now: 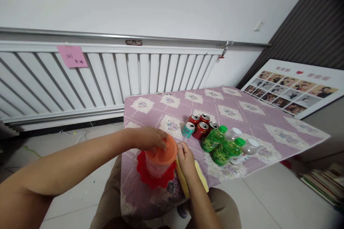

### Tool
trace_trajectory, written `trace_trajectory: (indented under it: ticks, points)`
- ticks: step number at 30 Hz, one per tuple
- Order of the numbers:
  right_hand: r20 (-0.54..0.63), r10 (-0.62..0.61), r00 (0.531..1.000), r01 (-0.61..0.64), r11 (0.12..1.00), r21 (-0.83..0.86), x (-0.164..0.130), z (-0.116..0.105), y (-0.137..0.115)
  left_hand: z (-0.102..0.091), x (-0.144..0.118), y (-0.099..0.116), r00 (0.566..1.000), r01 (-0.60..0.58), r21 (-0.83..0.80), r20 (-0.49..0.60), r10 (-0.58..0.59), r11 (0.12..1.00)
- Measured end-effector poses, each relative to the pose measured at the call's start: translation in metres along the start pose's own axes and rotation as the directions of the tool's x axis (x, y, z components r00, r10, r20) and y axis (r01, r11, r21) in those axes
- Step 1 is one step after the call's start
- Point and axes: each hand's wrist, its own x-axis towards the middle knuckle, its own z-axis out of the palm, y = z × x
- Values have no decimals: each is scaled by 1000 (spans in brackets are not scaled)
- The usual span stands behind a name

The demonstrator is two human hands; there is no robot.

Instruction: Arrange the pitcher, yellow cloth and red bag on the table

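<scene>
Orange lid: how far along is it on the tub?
Done: the orange lid sits on the tub, which stands on a red mat. In hand: the left hand presses on the lid, and the right hand touches its rim. Left: whether it is sealed can't be told.

Both hands (left (pixel 150 138), right (pixel 185 159)) forward, fingers curled.

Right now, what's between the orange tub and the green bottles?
Head view: only the right hand at the orange tub rim, then bare tablecloth up to the green bottles. The cans sit further back.
</scene>
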Motion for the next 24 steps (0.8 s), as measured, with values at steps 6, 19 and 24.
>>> trace_trajectory:
  ticks: [6,19,24]
  points:
    - [-7,-6,1000,6,1000,0,0,1,4,23,-3,4,998,14,259,-59,1,966]
    - [-31,17,999,-17,1000,18,-8,-5,10,53,2,20,964,238,258,-179,-196,936]
    - [-120,138,983,-129,989,76,-34,-29,34,52,-1,27,943,293,165,-210,-256,942]
